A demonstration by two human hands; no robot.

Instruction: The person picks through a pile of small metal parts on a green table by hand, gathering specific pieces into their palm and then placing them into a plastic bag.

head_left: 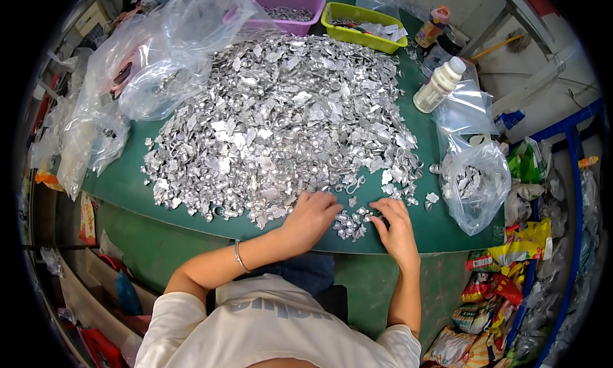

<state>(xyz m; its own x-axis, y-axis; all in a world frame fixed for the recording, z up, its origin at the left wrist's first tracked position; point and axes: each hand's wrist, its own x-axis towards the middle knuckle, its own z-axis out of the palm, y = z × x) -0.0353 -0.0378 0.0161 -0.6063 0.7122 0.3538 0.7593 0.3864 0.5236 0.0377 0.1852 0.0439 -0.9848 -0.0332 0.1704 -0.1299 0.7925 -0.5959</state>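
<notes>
A broad heap of small silvery metal pieces [281, 125], some leaf-shaped and some ring-like, covers much of the green tabletop [434, 237]. My left hand [311, 216] is at the heap's near edge, its fingers bent and close together; whatever lies under the fingertips is hidden. To its right, my right hand [396, 227] has thumb and forefinger apart, beside a small separate cluster of metal pieces [350, 225] near the table's front edge. That cluster lies between my two hands. A few loose pieces [431, 199] sit to the right.
Clear plastic bags [166, 55] bunch at the left. Behind the heap stand a purple basin [300, 26] and a yellow-green basin [364, 39]. On the right are a white bottle [439, 85] and a clear bag with metal pieces [476, 189]. Colourful packages [491, 288] lie below.
</notes>
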